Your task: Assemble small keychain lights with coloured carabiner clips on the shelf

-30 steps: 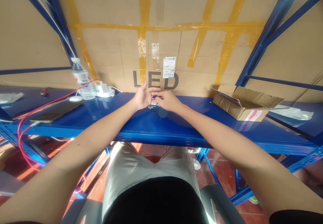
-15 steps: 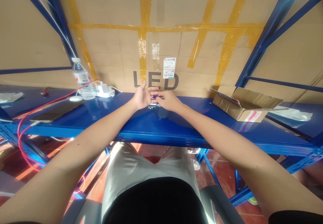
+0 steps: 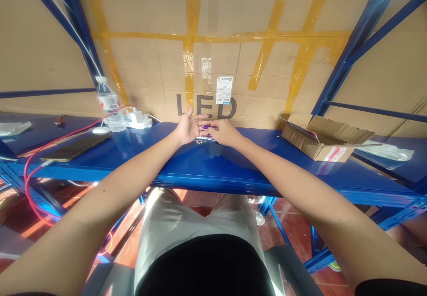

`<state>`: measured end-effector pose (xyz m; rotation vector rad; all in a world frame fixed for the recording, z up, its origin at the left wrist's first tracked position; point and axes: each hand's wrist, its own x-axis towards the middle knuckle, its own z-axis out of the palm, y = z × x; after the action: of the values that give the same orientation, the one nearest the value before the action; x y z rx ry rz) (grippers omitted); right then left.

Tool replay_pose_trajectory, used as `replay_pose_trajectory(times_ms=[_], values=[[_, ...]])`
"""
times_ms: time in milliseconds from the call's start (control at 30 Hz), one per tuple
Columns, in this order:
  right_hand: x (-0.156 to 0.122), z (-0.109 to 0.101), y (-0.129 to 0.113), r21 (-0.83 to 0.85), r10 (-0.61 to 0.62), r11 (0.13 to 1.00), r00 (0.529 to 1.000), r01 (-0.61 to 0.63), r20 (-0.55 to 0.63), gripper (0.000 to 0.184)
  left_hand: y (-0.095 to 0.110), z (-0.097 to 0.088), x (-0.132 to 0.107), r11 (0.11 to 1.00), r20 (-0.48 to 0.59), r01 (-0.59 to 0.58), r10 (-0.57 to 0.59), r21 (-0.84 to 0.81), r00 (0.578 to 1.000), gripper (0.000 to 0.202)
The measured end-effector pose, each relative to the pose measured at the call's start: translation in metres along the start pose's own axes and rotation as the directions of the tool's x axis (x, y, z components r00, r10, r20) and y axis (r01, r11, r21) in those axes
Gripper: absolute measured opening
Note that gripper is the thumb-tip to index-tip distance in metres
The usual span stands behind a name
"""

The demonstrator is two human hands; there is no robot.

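Note:
My left hand (image 3: 189,128) is above the blue tabletop with its palm turned up, thumb raised and fingers stretched to the right. Facing it, my right hand (image 3: 227,132) pinches a small slim purple item (image 3: 208,127) between thumb and fingers. The item lies across the left fingertips and is too small to name; a darker end pokes out at the right fingers. Just below both hands, some small shiny metal pieces (image 3: 202,139) rest on the tabletop, partly covered by the hands.
A large cardboard sheet (image 3: 143,73) stands behind the blue table (image 3: 207,169). To the left are a water bottle (image 3: 111,104), a white power strip (image 3: 142,121), a phone (image 3: 78,147) and a red cable (image 3: 30,162). An open cardboard box (image 3: 327,147) sits at right.
My right hand has shifted very slightly right, with the purple item moving along and a bit more of it showing. My left hand stays almost still.

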<state>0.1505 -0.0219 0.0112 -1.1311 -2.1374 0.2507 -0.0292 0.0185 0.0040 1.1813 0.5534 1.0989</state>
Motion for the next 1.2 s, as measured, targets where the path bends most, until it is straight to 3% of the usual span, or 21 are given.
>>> replay_pose_trajectory(times_ms=[133, 233, 300, 400, 500, 633, 733, 867, 967, 1100, 1200], values=[[0.004, -0.002, 0.007, -0.026, 0.025, 0.999, 1.0, -0.025, 0.006, 0.025, 0.0, 0.002, -0.001, 0.995, -0.009, -0.015, 0.016, 0.099, 1.0, 0.057], [0.007, -0.006, 0.017, -0.036, 0.088, 0.996, 0.996, -0.087, 0.006, 0.019, -0.003, 0.004, 0.0, 0.962, -0.036, -0.038, 0.049, 0.272, 0.998, 0.027], [0.008, -0.009, 0.022, -0.026, 0.108, 0.994, 0.994, -0.107, 0.015, 0.016, -0.004, 0.004, 0.001, 0.92, -0.041, -0.046, 0.067, 0.39, 0.997, 0.019], [0.009, -0.01, 0.027, -0.019, 0.122, 0.992, 0.992, -0.121, 0.023, 0.013, -0.004, 0.0, 0.002, 0.83, -0.017, -0.075, 0.102, 0.553, 0.995, 0.015], [0.01, -0.01, 0.03, 0.013, 0.135, 0.991, 0.989, -0.136, 0.054, 0.012, 0.002, -0.012, 0.002, 0.683, 0.061, -0.144, 0.144, 0.716, 0.988, 0.01], [0.011, -0.009, 0.034, 0.114, 0.183, 0.973, 0.97, -0.202, 0.161, 0.015, 0.012, -0.033, -0.001, 0.538, 0.147, -0.206, 0.151, 0.817, 0.978, 0.011], [0.011, -0.009, 0.037, 0.178, 0.167, 0.962, 0.963, -0.206, 0.212, 0.009, 0.018, -0.044, -0.004, 0.494, 0.143, -0.165, 0.083, 0.854, 0.986, 0.013], [0.012, -0.007, 0.042, 0.116, 0.067, 0.989, 0.982, -0.088, 0.175, 0.026, 0.023, -0.048, -0.006, 0.434, 0.127, -0.128, 0.031, 0.892, 0.991, 0.013], [0.011, -0.004, 0.042, 0.075, -0.002, 0.997, 0.983, -0.012, 0.183, 0.026, 0.023, -0.048, -0.007, 0.406, 0.142, -0.138, 0.02, 0.903, 0.99, 0.011], [0.008, 0.0, 0.037, 0.086, 0.033, 0.995, 0.981, -0.05, 0.193, 0.025, 0.023, -0.047, -0.009, 0.401, 0.124, -0.125, 0.029, 0.907, 0.992, 0.011], [0.008, 0.004, 0.034, 0.105, 0.089, 0.989, 0.983, -0.107, 0.159, 0.021, 0.022, -0.047, -0.009, 0.351, 0.101, -0.097, 0.006, 0.931, 0.995, 0.011]])
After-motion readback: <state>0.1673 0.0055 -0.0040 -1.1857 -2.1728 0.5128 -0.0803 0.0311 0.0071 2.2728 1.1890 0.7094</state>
